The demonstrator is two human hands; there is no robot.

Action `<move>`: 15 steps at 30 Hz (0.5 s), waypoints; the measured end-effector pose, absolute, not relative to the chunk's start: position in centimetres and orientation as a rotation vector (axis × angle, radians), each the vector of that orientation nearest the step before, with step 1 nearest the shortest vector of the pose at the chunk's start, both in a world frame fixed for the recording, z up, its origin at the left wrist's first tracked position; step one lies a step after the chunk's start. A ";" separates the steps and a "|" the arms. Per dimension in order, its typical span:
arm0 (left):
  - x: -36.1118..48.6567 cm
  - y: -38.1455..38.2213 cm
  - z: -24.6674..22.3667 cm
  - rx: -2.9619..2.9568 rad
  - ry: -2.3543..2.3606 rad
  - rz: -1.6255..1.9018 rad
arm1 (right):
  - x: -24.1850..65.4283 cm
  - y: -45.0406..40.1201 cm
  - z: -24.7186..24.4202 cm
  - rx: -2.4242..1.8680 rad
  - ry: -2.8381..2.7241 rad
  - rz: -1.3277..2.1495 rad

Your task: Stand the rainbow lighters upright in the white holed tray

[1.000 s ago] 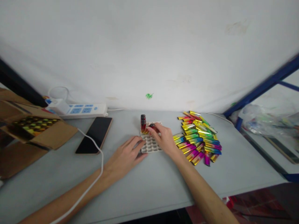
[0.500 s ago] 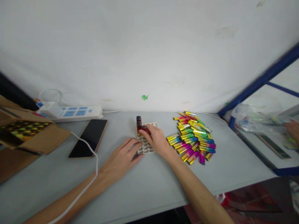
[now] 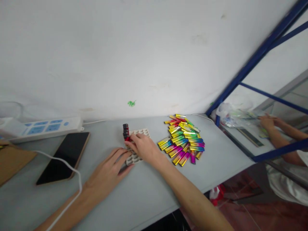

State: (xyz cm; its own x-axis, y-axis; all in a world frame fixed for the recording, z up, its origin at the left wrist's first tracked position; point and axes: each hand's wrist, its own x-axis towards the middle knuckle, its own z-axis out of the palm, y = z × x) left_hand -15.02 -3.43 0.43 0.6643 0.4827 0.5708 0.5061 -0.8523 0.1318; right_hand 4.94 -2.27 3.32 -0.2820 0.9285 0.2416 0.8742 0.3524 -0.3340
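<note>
The grey tabletop (image 3: 144, 199) bore black-topped tubes (image 3: 125, 131), likely light, stiff, best pinched up high; whether the left hand (image 3: 107, 168) gripped the tray (image 3: 144, 132), or the right hand (image 3: 145, 149) a tube, was unclear.

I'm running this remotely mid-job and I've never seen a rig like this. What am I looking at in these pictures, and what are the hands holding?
There is no machine here: a person works bare-handed, and every picture comes from one camera on their head, looking forward and down.

On the grey table, the left hand rests against a pale tray with holes. The right hand reaches over it, fingertips at a row of black-topped pieces; whether it grips one is hidden.

To the right lies a pile of shiny coloured tubes. To the left are a phone, a power strip, a white cable and some cardboard. Past the blue frame, another person's hands are visible.
</note>
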 end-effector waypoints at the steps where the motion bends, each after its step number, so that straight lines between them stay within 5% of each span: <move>1: -15.0 -3.3 0.2 -2.811 -0.824 -0.980 | 5.1 -2.3 3.2 -1.585 -2.239 0.178; 15: -14.8 -2.6 -0.4 -2.811 -0.792 -1.096 | 5.0 -2.7 3.1 -1.570 -2.147 0.209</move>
State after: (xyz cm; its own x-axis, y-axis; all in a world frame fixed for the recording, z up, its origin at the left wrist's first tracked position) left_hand -14.76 -2.63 -0.35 0.6244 0.4496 0.6388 0.4653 -0.8709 0.1583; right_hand 4.96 -2.70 3.08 -0.2358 0.9307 0.2798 0.8592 0.3342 -0.3874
